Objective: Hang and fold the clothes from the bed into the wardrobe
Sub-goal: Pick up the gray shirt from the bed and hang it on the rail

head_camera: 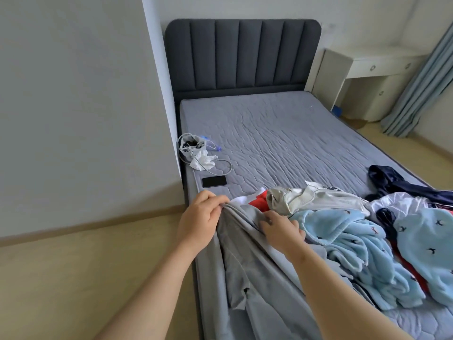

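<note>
Grey garment (247,261) below both grips (199,217) (282,231)

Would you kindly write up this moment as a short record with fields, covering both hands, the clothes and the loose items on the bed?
Left hand: grips the grey garment at its upper edge
Right hand: holds the same garment further along
Grey garment: draped over the near edge of the mattress
Other clothes: light blue fleece, off-white garment, red garment, navy garment, piled unfolded
Loose items: black phone, pouch with cables, on the wall side
Wardrobe: not in view
</note>
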{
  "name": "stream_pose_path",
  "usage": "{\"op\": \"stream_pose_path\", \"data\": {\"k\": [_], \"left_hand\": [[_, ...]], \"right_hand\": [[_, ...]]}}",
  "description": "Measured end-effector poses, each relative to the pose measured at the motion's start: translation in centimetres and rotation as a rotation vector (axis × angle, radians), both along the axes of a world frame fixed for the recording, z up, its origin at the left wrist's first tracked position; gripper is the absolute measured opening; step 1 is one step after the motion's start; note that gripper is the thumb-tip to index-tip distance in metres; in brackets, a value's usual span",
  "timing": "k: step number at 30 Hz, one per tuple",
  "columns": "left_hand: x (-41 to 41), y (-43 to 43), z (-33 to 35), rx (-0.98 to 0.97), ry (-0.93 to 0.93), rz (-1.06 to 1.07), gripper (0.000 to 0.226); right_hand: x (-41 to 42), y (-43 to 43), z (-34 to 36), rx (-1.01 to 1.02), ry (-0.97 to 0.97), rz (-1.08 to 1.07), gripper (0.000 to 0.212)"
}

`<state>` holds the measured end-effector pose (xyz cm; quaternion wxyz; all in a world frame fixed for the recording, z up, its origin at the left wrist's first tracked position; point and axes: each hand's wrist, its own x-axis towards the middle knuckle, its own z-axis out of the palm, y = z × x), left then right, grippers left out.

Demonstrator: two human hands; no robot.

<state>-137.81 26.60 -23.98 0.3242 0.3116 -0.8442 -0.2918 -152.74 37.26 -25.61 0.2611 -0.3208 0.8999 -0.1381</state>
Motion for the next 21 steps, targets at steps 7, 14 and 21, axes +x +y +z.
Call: {"op": "stream_pose_path", "data": {"k": [7, 14, 21], "left_hand": [[-1.2, -1.4, -2.1, 0.259, -0.330, 0.288, 0.026], [-4.8, 3.1, -1.6, 0.648, -0.273, -0.043, 0.015], [-6.9, 4.3, 2.6, 0.967, 0.236, -0.110, 0.022]], "right_hand": [[-1.4, 1.7, 0.3, -0.224, -0.077, 0.000, 0.024], [-2.0, 3.3, 1.6, -0.626, -0.332, -0.313, 0.017], [-3.3, 2.1, 9.4, -1.020, -0.508, -0.383, 0.018]]}}
